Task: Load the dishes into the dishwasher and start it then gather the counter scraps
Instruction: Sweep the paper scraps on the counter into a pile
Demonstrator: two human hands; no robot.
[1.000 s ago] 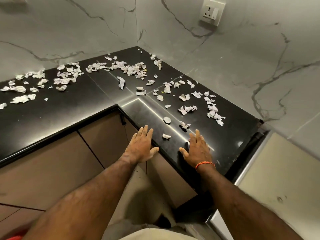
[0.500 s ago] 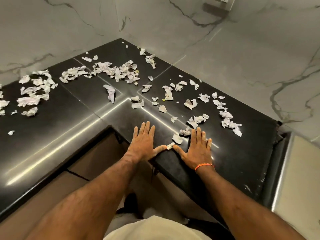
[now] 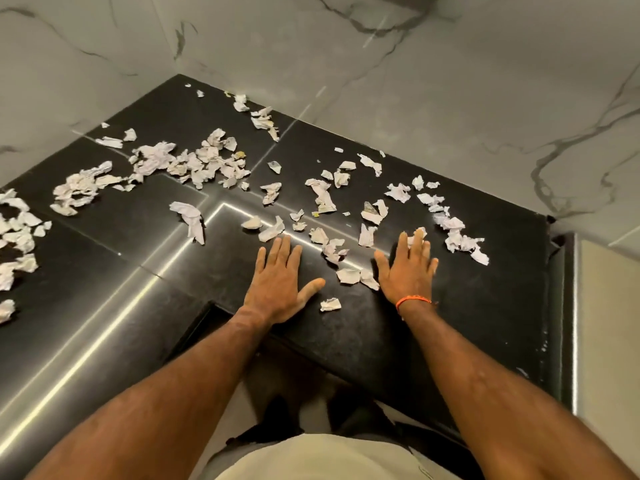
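Left hand (image 3: 280,285): flat on the black counter (image 3: 433,334), fingers straight, thumb out, holding nothing.
Right hand (image 3: 408,268): also flat and spread, orange band (image 3: 412,301) on the wrist, fingertips touching a paper bit.
Between them: a few crumpled paper scraps (image 3: 348,275).
Further out: scraps scattered everywhere, back to the marble wall (image 3: 415,81).

hands (image 3: 277,285) fwd, spread apart, onto scraps (image 3: 332,252)

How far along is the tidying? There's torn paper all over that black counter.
Barely begun. No dishwasher shows, so that part can't be judged. Both hands, left hand and right hand, lie flat on the black counter among a few paper scraps. The big cluster farther back lies scattered.
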